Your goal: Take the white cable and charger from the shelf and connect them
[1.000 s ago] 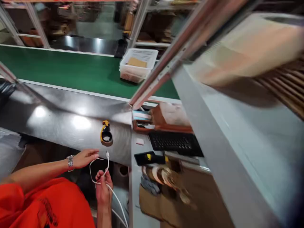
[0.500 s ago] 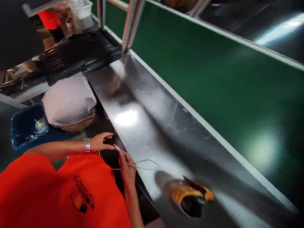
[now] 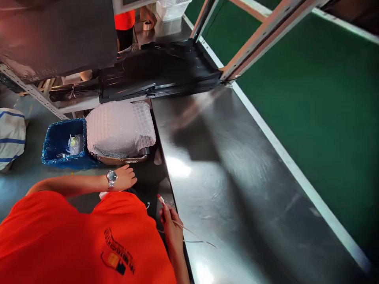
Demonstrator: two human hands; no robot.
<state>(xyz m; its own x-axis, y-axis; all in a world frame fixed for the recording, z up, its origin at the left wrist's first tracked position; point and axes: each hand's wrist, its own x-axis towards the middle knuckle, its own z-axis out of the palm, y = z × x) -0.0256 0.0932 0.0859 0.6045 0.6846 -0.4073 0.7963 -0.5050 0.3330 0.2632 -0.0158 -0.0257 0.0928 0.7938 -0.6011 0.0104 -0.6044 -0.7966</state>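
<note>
My right hand (image 3: 171, 227) is closed around a thin white cable (image 3: 184, 228) at the edge of the metal table. A small red-and-white end piece (image 3: 160, 200) sticks up past the fingertips. Loose pale strands trail from the hand over the tabletop. My left hand (image 3: 124, 177), with a metal watch (image 3: 111, 177) on its wrist, hovers palm down in front of my body. Its fingers are loosely bent and apart, and nothing shows in them; the palm is hidden. Just beyond it lies a bundle in pink bubble wrap (image 3: 120, 128).
A blue lined bin (image 3: 63, 124) stands beside the bubble-wrapped bundle. Black plastic sheets (image 3: 166, 71) lie at the far end of the metal table (image 3: 248, 165). A metal post (image 3: 251, 51) and a green panel (image 3: 310, 118) border it. Another person's hand (image 3: 151, 19) is near a tape roll.
My left hand has drawn back from the end piece toward my body. My right hand still holds the cable. The view has swung left, and the tape roll on the table is out of sight.
</note>
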